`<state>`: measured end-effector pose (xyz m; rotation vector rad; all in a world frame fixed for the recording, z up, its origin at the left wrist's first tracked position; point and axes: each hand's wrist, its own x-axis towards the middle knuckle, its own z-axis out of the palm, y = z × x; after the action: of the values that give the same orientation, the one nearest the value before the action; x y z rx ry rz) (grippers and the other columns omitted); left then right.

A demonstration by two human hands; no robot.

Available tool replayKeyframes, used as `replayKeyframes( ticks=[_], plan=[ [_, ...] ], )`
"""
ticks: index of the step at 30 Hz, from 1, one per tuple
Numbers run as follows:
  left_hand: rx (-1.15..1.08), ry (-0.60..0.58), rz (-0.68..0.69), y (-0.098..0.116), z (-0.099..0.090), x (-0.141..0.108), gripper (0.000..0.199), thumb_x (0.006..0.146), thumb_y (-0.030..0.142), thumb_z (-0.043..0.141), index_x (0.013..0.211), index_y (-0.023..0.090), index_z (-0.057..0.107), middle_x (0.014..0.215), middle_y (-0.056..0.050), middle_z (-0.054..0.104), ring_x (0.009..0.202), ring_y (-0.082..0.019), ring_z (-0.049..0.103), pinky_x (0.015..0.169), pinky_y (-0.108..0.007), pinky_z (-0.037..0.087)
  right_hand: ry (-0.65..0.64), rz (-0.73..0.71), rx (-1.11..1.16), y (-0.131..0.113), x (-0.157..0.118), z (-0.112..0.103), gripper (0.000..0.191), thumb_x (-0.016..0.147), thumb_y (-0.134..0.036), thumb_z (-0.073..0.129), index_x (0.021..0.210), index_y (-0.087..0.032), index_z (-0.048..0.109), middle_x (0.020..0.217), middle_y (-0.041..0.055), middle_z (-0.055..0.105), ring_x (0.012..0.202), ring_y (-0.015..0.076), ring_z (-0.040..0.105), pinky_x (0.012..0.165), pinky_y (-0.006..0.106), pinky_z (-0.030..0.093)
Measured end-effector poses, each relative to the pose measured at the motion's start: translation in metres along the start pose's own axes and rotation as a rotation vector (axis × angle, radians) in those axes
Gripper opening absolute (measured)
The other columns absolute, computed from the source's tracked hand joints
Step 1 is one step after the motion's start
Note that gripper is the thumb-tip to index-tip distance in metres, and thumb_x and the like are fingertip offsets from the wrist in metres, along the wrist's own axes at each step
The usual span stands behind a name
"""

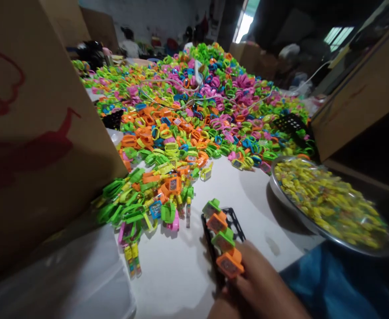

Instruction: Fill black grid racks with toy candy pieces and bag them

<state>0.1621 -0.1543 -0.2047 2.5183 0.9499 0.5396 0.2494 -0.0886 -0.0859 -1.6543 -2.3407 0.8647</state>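
My right hand sits at the bottom of the view, shut on the near end of a black plastic rack that lies on the white table. Several toy watch faces stand in a row on the rack, alternating green and orange; my fingers touch the nearest orange one. A huge pile of bright toy watches in green, orange, pink and blue covers the table beyond. My left hand is out of sight.
A tall cardboard box stands at the left, with a clear plastic bag below it. A metal bowl of yellow packets sits at the right, beside another cardboard box. Blue cloth lies bottom right. A person is far back.
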Motion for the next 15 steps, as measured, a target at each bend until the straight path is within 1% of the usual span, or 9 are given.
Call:
replayKeyframes(
  ticks=[1, 3, 5, 7, 8, 10, 12, 13, 15],
  plan=[
    [0.067, 0.037, 0.01, -0.003, 0.002, 0.002, 0.06, 0.095, 0.003, 0.053, 0.149, 0.023, 0.072, 0.127, -0.013, 0.081, 0.117, -0.031, 0.074, 0.103, -0.046, 0.059, -0.009, -0.035, -0.029, 0.002, 0.012, -0.014, 0.03, 0.105, -0.039, 0.052, 0.113, -0.027, 0.078, 0.106, 0.008, 0.076, 0.096, 0.0281, 0.072, 0.081, 0.035, 0.057],
    [0.207, 0.117, 0.04, -0.009, 0.011, 0.004, 0.058, 0.097, 0.008, 0.056, 0.15, 0.025, 0.071, 0.139, -0.012, 0.078, 0.126, -0.033, 0.072, 0.103, -0.048, 0.058, 0.021, -0.078, -0.158, 0.002, 0.05, -0.039, 0.032, 0.109, -0.038, 0.049, 0.119, -0.024, 0.075, 0.1, 0.0067, 0.074, 0.091, 0.0259, 0.072, 0.08, 0.033, 0.055],
    [0.41, 0.305, 0.077, -0.016, 0.026, 0.008, 0.046, 0.101, 0.016, 0.059, 0.144, 0.022, 0.074, 0.147, -0.012, 0.073, 0.132, -0.032, 0.07, 0.102, -0.048, 0.057, 0.081, -0.085, -0.341, -0.004, 0.103, -0.056, 0.031, 0.113, -0.032, 0.05, 0.132, -0.02, 0.071, 0.099, 0.0065, 0.074, 0.092, 0.0239, 0.072, 0.082, 0.03, 0.053],
    [0.621, 0.543, 0.142, -0.023, 0.045, 0.015, 0.031, 0.104, 0.024, 0.063, 0.129, 0.022, 0.081, 0.141, -0.012, 0.077, 0.128, -0.031, 0.073, 0.102, -0.047, 0.056, 0.148, -0.103, -0.432, -0.013, 0.161, -0.065, 0.044, 0.108, -0.017, 0.054, 0.151, -0.016, 0.061, 0.12, 0.0134, 0.07, 0.107, 0.0262, 0.071, 0.089, 0.03, 0.051],
    [0.703, 0.637, 0.175, -0.026, 0.053, 0.019, 0.025, 0.103, 0.027, 0.067, 0.121, 0.024, 0.084, 0.135, -0.01, 0.08, 0.125, -0.031, 0.074, 0.104, -0.048, 0.055, 0.16, -0.106, -0.473, -0.018, 0.186, -0.068, 0.05, 0.106, -0.011, 0.054, 0.156, -0.017, 0.059, 0.126, 0.0156, 0.067, 0.106, 0.027, 0.071, 0.086, 0.031, 0.051],
    [0.757, 0.714, 0.209, -0.029, 0.061, 0.024, 0.017, 0.1, 0.03, 0.074, 0.113, 0.026, 0.084, 0.128, -0.009, 0.083, 0.123, -0.033, 0.075, 0.11, -0.051, 0.051, 0.143, -0.133, -0.533, -0.024, 0.223, -0.07, 0.052, 0.104, -0.006, 0.053, 0.153, -0.021, 0.063, 0.126, 0.0152, 0.066, 0.1, 0.0266, 0.071, 0.079, 0.029, 0.048],
    [0.742, 0.692, 0.156, -0.026, 0.053, 0.022, 0.022, 0.099, 0.03, 0.076, 0.118, 0.023, 0.083, 0.135, -0.011, 0.08, 0.13, -0.035, 0.071, 0.111, -0.053, 0.048, 0.109, -0.17, -0.568, -0.024, 0.235, -0.071, 0.042, 0.104, -0.006, 0.053, 0.139, -0.021, 0.072, 0.121, 0.0138, 0.068, 0.099, 0.0268, 0.07, 0.075, 0.029, 0.046],
    [0.731, 0.672, 0.124, -0.023, 0.043, 0.018, 0.027, 0.1, 0.031, 0.073, 0.125, 0.022, 0.081, 0.143, -0.012, 0.076, 0.136, -0.036, 0.067, 0.11, -0.051, 0.047, 0.097, -0.186, -0.573, -0.022, 0.233, -0.07, 0.036, 0.105, -0.008, 0.053, 0.132, -0.02, 0.074, 0.12, 0.0139, 0.069, 0.101, 0.0277, 0.07, 0.075, 0.029, 0.046],
    [0.702, 0.601, 0.077, -0.016, 0.015, 0.008, 0.037, 0.106, 0.033, 0.063, 0.139, 0.022, 0.076, 0.158, -0.012, 0.065, 0.148, -0.034, 0.057, 0.106, -0.046, 0.045, 0.102, -0.192, -0.556, -0.012, 0.212, -0.07, 0.028, 0.105, -0.011, 0.053, 0.124, -0.016, 0.074, 0.121, 0.0161, 0.069, 0.105, 0.0299, 0.069, 0.077, 0.03, 0.048]
  ],
)
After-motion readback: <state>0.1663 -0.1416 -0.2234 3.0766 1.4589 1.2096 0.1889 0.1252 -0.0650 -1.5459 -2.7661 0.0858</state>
